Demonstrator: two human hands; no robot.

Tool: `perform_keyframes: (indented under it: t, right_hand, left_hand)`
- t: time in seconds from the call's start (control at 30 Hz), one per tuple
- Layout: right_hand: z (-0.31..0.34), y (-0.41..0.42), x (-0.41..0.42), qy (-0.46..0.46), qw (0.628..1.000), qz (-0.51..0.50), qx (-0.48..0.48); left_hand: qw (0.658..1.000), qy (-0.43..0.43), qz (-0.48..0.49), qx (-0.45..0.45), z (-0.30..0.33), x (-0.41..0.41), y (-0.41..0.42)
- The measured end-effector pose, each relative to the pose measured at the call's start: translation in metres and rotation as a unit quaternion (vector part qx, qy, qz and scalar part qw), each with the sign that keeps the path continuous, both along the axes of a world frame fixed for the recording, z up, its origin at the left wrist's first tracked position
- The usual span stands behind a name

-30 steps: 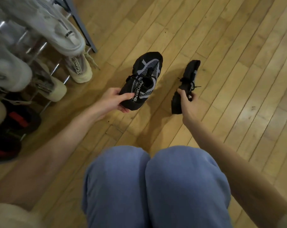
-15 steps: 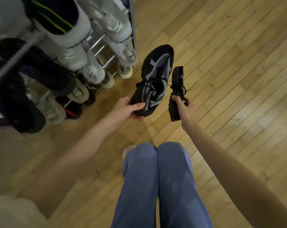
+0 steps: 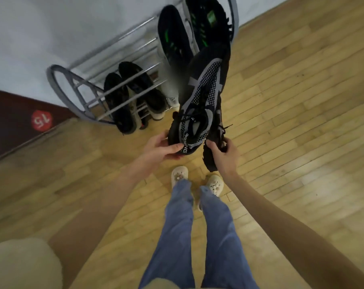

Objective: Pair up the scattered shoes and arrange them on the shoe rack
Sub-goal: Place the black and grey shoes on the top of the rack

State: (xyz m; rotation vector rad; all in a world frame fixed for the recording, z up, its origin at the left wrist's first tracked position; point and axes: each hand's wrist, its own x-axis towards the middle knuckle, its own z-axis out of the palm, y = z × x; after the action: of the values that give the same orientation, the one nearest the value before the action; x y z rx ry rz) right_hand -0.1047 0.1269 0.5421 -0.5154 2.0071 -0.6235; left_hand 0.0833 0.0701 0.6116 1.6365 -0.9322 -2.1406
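Observation:
My left hand (image 3: 163, 148) grips the heel of a black and grey mesh shoe (image 3: 199, 97), held up with its toe pointing away from me. My right hand (image 3: 222, 155) grips the matching black shoe (image 3: 213, 142) by its heel and laces; it is turned on edge and mostly hidden behind the first shoe. Both are held in the air just in front of the metal shoe rack (image 3: 76, 86) by the wall. On the rack's top rails rest two black shoes with green soles (image 3: 172, 38). A dark pair (image 3: 133, 94) sits lower down.
The rack stands against a white wall (image 3: 41, 28) with a dark baseboard carrying a red round "15" sticker (image 3: 41, 120). I stand on a wooden floor (image 3: 302, 122) in blue trousers and cream clogs (image 3: 179, 176). More pale shoes show under the rack.
I have stood up from a crouch and lifted both shoes off the floor toward the rack. The two shoes have come close together, side by side.

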Motion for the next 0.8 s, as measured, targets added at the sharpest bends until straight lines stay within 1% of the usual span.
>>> perform_keyframes:
  t: [0.13, 0.27, 0.37, 0.43, 0.53, 0.63, 0.7, 0.8]
  right_hand:
    - [0.048, -0.015, 0.034, 0.041, 0.995, 0.087, -0.021]
    - [0.068, -0.041, 0.065, 0.042, 0.989, 0.136, -0.043]
    - [0.066, -0.074, 0.094, 0.047, 0.985, 0.158, -0.052]
    - [0.061, -0.097, 0.113, 0.052, 0.981, 0.173, -0.074]
    - [0.049, -0.129, 0.137, 0.029, 0.973, 0.204, -0.106]
    - [0.033, -0.158, 0.157, 0.041, 0.960, 0.244, -0.134]
    - [0.023, -0.174, 0.168, 0.051, 0.953, 0.265, -0.137]
    - [0.003, -0.195, 0.179, 0.087, 0.941, 0.294, -0.142]
  left_hand:
    - [0.993, 0.019, 0.118, 0.007, 0.037, 0.036, -0.008]
    - [0.978, 0.024, 0.205, 0.017, 0.045, 0.076, -0.019]
    - [0.962, 0.013, 0.273, 0.029, 0.038, 0.104, -0.030]
    - [0.947, 0.014, 0.319, 0.047, 0.026, 0.120, -0.037]
    - [0.921, 0.016, 0.383, 0.070, 0.003, 0.139, -0.047]
    - [0.905, 0.015, 0.420, 0.071, -0.020, 0.149, -0.060]
    - [0.896, 0.010, 0.439, 0.062, -0.033, 0.151, -0.071]
    - [0.891, 0.005, 0.452, 0.044, -0.053, 0.149, -0.088]
